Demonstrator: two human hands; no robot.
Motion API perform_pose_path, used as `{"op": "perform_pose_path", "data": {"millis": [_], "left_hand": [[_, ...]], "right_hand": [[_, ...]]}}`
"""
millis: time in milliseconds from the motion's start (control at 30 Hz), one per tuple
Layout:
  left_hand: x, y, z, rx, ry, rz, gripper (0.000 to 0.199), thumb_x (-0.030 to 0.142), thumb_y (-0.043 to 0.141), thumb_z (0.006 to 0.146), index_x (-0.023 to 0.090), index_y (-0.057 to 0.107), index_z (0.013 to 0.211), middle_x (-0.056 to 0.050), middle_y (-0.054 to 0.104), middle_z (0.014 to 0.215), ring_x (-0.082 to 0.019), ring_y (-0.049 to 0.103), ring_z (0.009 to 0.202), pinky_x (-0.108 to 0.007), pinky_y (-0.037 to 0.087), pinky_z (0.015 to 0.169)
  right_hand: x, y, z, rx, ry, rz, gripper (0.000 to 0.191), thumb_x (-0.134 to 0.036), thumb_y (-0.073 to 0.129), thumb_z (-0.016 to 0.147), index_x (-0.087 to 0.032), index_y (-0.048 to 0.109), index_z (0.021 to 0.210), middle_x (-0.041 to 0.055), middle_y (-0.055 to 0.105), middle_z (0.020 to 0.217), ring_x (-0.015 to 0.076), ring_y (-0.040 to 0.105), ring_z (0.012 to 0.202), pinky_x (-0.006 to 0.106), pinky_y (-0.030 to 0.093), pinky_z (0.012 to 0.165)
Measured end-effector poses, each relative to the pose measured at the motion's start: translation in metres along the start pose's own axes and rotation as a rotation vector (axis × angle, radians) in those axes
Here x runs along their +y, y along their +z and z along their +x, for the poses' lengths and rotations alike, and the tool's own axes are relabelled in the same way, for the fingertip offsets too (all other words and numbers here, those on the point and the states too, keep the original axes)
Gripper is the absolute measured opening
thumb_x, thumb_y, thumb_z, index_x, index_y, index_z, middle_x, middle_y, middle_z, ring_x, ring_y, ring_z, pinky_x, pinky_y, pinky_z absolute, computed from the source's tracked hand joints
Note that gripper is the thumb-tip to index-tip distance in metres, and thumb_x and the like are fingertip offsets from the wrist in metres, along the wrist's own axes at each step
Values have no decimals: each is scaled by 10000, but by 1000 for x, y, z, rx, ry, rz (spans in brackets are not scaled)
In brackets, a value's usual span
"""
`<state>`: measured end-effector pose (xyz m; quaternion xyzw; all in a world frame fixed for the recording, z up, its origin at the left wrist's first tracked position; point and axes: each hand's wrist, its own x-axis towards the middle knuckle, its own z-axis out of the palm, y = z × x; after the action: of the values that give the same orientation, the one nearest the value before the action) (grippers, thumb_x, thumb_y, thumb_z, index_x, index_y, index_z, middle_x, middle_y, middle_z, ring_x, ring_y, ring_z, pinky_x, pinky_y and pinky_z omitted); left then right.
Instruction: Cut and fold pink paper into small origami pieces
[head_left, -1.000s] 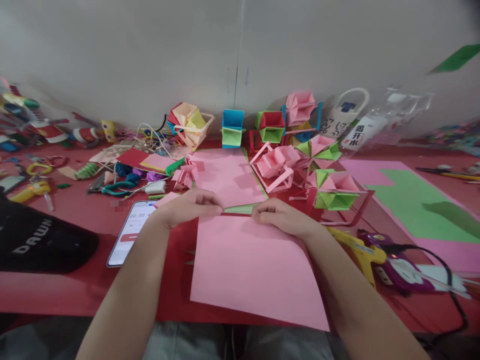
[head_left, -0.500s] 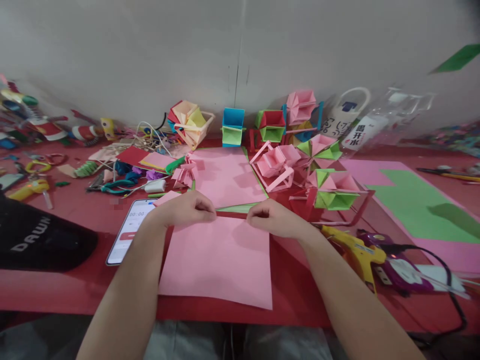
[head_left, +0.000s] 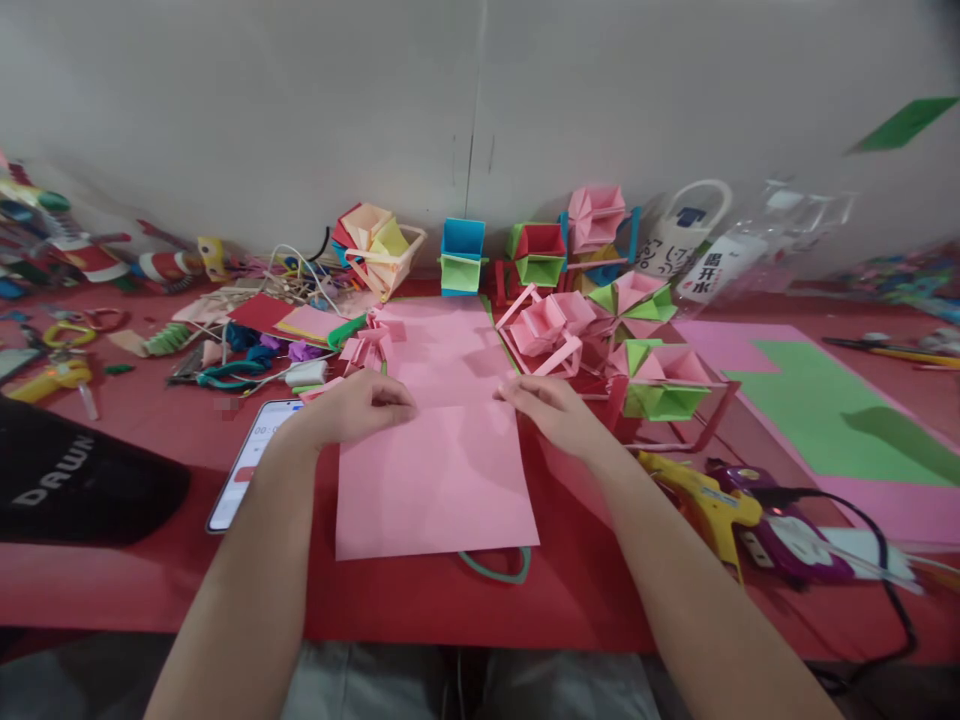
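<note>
A sheet of pink paper [head_left: 433, 490] lies between my hands, its far edge held at both corners. My left hand [head_left: 360, 408] pinches the far left part with fingers closed. My right hand [head_left: 551, 410] grips the far right corner between thumb and fingers. Beyond it rests a stack of pink paper [head_left: 442, 345] with green edges showing. From under the sheet's near edge pokes a grey-green loop [head_left: 499, 572], probably a scissors handle; the rest of it is covered.
A phone [head_left: 244, 470] and a black DAWN cup [head_left: 90, 480] stand left. Folded paper models [head_left: 540, 325] line the back. A yellow glue gun [head_left: 705, 500] and a purple power strip [head_left: 795, 535] with a black cable lie right, near green paper [head_left: 840, 420].
Both hands have moved the pink sheet away from me and slightly turned it. Its near edge has drawn back, uncovering the grey-green loop.
</note>
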<state>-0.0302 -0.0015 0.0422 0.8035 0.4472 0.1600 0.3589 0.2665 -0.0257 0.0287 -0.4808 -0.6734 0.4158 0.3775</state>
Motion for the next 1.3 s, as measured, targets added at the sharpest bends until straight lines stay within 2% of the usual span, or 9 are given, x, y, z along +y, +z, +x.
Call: {"op": "perform_pose_path", "data": {"millis": [67,267,433,533,633,700,933,1167,1300], "left_hand": [[4,3,1,6,17,-17,213,379,619,820,217,757,812,-31,740,778,-194,653,726,-266,475,635],[26,22,4,119,-1,109,192,284,573,822,248,752,879,-25,763,895,-214,680,825,-290,486,725],[27,27,4,194,-29,371,196,272,551,834,257,743,871,-27,771,925,-236,683,799,-335,465,745],[30,26,4,283,29,446,170,270,569,839,247,735,867,-37,767,946,-252,680,838,-369,464,798],[39,30,4,352,146,327,149,243,573,853,240,723,857,-37,752,955,-248,668,931,-371,467,869],[46,36,6,348,196,193,138,222,573,856,234,710,863,-33,739,945,-223,662,924,-342,478,859],[51,52,12,280,188,-46,71,180,575,807,208,636,782,-22,686,826,-172,618,788,-287,477,726],[45,44,12,221,111,-24,84,225,578,785,196,579,706,5,626,719,-143,553,691,-268,431,656],[39,36,11,257,84,9,75,203,553,755,192,556,681,19,591,680,-134,532,666,-262,418,641]], "right_hand": [[-4,6,-2,-68,-30,-40,252,-393,616,840,-172,657,726,13,604,697,149,522,672,274,407,627],[-11,17,-9,-93,-116,-117,178,-287,586,858,-174,674,754,13,618,713,145,530,679,273,413,651],[-11,17,-10,-20,-138,-184,135,-239,575,845,-188,678,774,11,627,729,151,544,682,278,419,657],[-11,17,-11,30,-179,-193,110,-218,583,831,-196,685,796,17,652,759,162,575,713,287,438,686],[-13,21,-12,60,-232,-217,106,-216,591,837,-199,694,822,19,654,752,163,583,711,293,444,692],[-15,25,-13,69,-273,-227,108,-220,589,850,-197,692,824,21,651,750,160,582,708,292,445,692],[-14,27,-14,66,-339,-284,104,-241,603,868,-206,679,806,24,651,748,155,571,683,290,439,668],[-13,29,-14,82,-370,-285,122,-211,596,868,-199,705,814,36,695,797,157,608,705,295,468,694],[-11,22,-14,192,-381,-278,107,-180,611,839,-206,711,810,23,702,791,168,637,734,299,487,715]]}}
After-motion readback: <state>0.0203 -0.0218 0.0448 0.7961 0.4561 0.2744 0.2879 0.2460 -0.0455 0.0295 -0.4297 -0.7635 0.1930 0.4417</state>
